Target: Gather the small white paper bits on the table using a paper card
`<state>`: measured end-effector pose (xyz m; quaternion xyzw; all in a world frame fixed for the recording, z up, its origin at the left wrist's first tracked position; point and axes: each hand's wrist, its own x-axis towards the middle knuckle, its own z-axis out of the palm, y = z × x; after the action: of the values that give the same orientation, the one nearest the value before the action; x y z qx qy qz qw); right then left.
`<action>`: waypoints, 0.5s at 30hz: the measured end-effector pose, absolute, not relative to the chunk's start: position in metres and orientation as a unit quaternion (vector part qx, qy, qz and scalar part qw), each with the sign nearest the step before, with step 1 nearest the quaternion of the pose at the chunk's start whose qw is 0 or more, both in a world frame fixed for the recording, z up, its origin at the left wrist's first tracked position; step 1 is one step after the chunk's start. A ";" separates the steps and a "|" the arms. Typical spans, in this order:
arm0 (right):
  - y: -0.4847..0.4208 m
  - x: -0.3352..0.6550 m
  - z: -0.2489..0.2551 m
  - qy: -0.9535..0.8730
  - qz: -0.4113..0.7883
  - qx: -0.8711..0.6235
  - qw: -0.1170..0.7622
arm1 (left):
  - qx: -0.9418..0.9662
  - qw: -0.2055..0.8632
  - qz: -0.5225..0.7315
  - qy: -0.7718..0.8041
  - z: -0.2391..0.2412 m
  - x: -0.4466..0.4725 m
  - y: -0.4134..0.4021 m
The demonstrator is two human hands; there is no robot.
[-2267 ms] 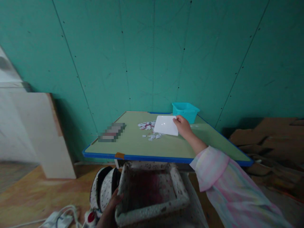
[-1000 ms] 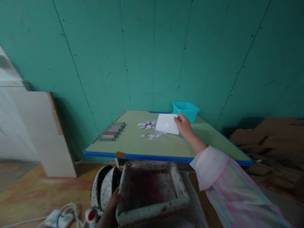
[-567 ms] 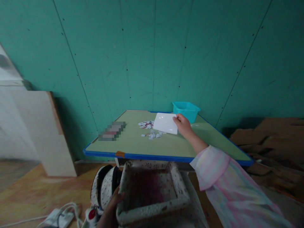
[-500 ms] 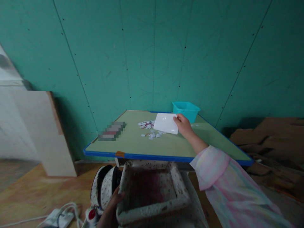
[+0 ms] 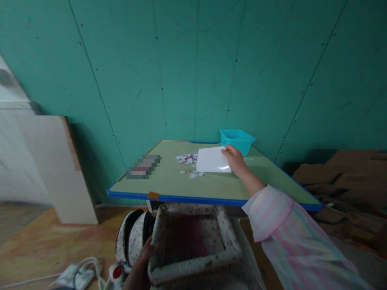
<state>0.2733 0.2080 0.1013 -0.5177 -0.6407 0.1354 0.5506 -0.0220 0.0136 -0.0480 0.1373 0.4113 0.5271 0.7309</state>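
White card (image 5: 213, 160) has tipped and its near right corner has dropped toward me since half a second ago; it now hides more of the near scraps (image 5: 196, 174). It's above the table (image 5: 151, 183), overlapping the scrap pile (image 5: 186, 158) in view, in front of the blue tub (image 5: 238, 141). Can't tell if its lower edge touches down. Risks, my guess: one-corner hold could let the card swivel or slip, since the surface looks slick; a low edge or a puff of air could scatter the light scraps. Grip: my right hand (image 5: 236, 159) is closed, pinching the card at its far right corner, thumb on top. My left hand (image 5: 144, 259) touches the stained box (image 5: 193, 266); fingers hidden, so can't tell how closed.
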 end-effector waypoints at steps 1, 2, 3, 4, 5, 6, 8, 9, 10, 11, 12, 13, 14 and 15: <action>0.207 0.273 0.102 -0.637 0.136 -0.519 0.553 | 0.139 0.732 0.528 0.407 -0.048 -0.022 0.014; 0.207 0.273 0.102 -0.634 0.136 -0.521 0.555 | 0.139 0.732 0.531 0.404 -0.048 -0.022 0.013; 0.206 0.273 0.103 -0.631 0.137 -0.522 0.557 | 0.138 0.732 0.534 0.400 -0.046 -0.021 0.013; 0.206 0.273 0.103 -0.628 0.137 -0.524 0.559 | 0.136 0.733 0.534 0.398 -0.044 -0.021 0.012; 0.206 0.273 0.104 -0.626 0.136 -0.525 0.560 | 0.132 0.734 0.533 0.400 -0.041 -0.020 0.011; 0.206 0.273 0.104 -0.625 0.133 -0.526 0.561 | 0.129 0.735 0.532 0.400 -0.038 -0.019 0.010; 0.206 0.274 0.103 -0.623 0.120 -0.527 0.565 | 0.131 0.730 0.536 0.403 -0.035 -0.017 0.010; 0.207 0.274 0.103 -0.624 0.112 -0.526 0.567 | 0.136 0.726 0.538 0.407 -0.035 -0.017 0.010; 0.207 0.274 0.103 -0.625 0.106 -0.525 0.568 | 0.141 0.721 0.540 0.411 -0.035 -0.017 0.011; 0.208 0.275 0.102 -0.628 0.103 -0.524 0.566 | 0.144 0.720 0.540 0.412 -0.036 -0.017 0.012; 0.208 0.275 0.101 -0.633 0.101 -0.523 0.562 | 0.143 0.719 0.539 0.415 -0.038 -0.017 0.012; 0.209 0.274 0.101 -0.639 0.100 -0.521 0.557 | 0.141 0.716 0.540 0.419 -0.039 -0.017 0.013; 0.209 0.274 0.100 -0.645 0.100 -0.520 0.551 | 0.141 0.715 0.541 0.421 -0.040 -0.017 0.013; 0.209 0.273 0.099 -0.653 0.099 -0.517 0.544 | 0.141 0.714 0.542 0.420 -0.040 -0.017 0.013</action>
<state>0.2730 0.2094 0.0990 -0.5174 -0.6532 0.0993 0.5438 -0.0169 0.0125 -0.0396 0.1409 0.4203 0.5417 0.7142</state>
